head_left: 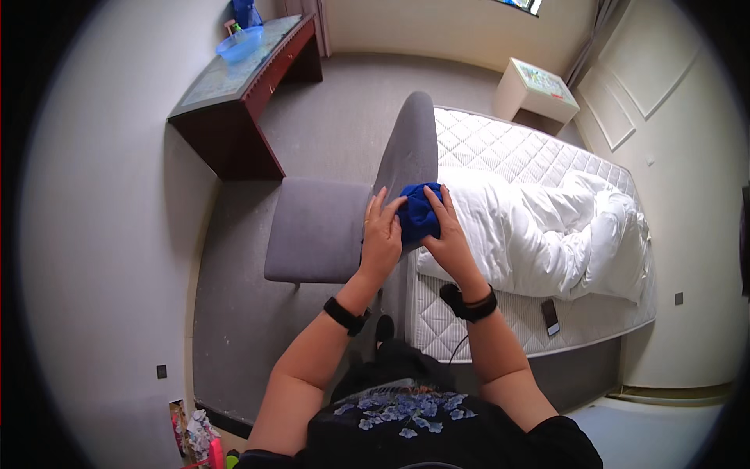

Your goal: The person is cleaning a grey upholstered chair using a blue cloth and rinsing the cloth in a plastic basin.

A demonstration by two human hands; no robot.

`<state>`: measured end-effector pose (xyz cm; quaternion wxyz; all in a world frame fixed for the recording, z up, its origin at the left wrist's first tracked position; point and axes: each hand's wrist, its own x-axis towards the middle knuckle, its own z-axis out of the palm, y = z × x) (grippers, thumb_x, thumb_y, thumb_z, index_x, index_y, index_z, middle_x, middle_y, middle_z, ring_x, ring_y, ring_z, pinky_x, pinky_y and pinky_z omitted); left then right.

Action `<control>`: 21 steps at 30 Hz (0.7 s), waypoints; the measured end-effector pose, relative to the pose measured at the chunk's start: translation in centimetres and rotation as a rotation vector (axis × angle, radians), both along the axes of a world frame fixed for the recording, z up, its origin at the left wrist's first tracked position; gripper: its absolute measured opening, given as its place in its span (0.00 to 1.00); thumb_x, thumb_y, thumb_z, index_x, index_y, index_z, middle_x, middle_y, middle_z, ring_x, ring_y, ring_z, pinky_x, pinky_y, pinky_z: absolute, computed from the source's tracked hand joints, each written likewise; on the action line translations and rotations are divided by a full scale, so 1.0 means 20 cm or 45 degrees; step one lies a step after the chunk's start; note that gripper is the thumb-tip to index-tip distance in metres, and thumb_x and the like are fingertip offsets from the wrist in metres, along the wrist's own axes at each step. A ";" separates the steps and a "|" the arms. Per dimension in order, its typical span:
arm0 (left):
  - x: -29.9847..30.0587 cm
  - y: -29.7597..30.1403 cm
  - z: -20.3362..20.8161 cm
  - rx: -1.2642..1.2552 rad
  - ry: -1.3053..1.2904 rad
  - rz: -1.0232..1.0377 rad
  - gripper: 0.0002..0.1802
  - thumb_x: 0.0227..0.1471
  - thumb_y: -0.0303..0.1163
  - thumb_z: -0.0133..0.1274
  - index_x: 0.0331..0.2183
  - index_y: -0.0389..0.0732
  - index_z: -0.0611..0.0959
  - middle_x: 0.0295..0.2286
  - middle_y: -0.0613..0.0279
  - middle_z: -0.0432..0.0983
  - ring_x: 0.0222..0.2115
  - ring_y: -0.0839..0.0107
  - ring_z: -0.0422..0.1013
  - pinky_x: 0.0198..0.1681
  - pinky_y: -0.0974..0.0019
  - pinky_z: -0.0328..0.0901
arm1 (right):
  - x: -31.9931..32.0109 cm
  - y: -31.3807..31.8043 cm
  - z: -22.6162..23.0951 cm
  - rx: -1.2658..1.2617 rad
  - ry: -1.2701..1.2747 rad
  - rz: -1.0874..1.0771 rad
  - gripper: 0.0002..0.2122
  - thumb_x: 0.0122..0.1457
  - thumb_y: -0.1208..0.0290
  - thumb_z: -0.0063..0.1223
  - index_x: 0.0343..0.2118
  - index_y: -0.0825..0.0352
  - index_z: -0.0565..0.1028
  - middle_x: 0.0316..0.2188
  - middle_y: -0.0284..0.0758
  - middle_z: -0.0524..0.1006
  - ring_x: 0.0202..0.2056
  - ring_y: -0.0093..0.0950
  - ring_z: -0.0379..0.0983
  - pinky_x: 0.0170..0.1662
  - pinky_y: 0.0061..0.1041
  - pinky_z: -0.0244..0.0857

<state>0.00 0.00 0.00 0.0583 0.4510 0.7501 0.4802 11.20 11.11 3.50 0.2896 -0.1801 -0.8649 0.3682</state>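
A crumpled dark blue cloth (419, 213) lies against the back (414, 141) of a grey upholstered chair, near its lower end. My right hand (448, 234) grips the cloth from the right, its fingers bent over the folds. On the other side, my left hand (381, 234) rests along the chair back with fingers stretched out and apart, the fingertips reaching the cloth's left edge. To the left of my hands spreads the grey chair seat (316, 227). Each wrist carries a black band.
A bed with a quilted mattress (476, 133) stands close on the right, bearing a bunched white duvet (539, 227) and a phone (551, 317). A dark red desk (226, 133) with a blue basin (240, 45) is at the far left. Behind the bed stands a white bedside cabinet (535, 90).
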 end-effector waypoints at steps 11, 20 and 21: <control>0.15 -0.03 -0.01 0.169 -0.908 0.082 0.32 0.57 0.42 0.43 0.57 0.34 0.56 0.55 0.37 0.49 0.57 0.49 0.51 0.58 0.61 0.47 | 0.12 -0.07 0.20 -0.230 -0.217 0.152 0.35 0.43 0.77 0.55 0.58 0.64 0.58 0.61 0.52 0.44 0.59 0.49 0.49 0.57 0.33 0.52; 0.00 0.18 0.13 0.204 -0.529 -0.126 0.32 0.54 0.25 0.43 0.59 0.41 0.52 0.57 0.38 0.42 0.59 0.45 0.43 0.58 0.56 0.46 | -0.04 0.05 0.13 -0.227 -0.130 -0.069 0.33 0.43 0.85 0.44 0.57 0.64 0.59 0.60 0.51 0.49 0.59 0.47 0.51 0.57 0.33 0.52; -0.03 0.20 0.15 0.232 -0.551 -0.152 0.33 0.53 0.22 0.42 0.59 0.43 0.53 0.57 0.37 0.41 0.59 0.44 0.43 0.58 0.56 0.46 | -0.07 0.07 0.13 -0.246 -0.130 -0.099 0.33 0.42 0.85 0.43 0.57 0.63 0.60 0.60 0.48 0.51 0.60 0.44 0.51 0.58 0.31 0.51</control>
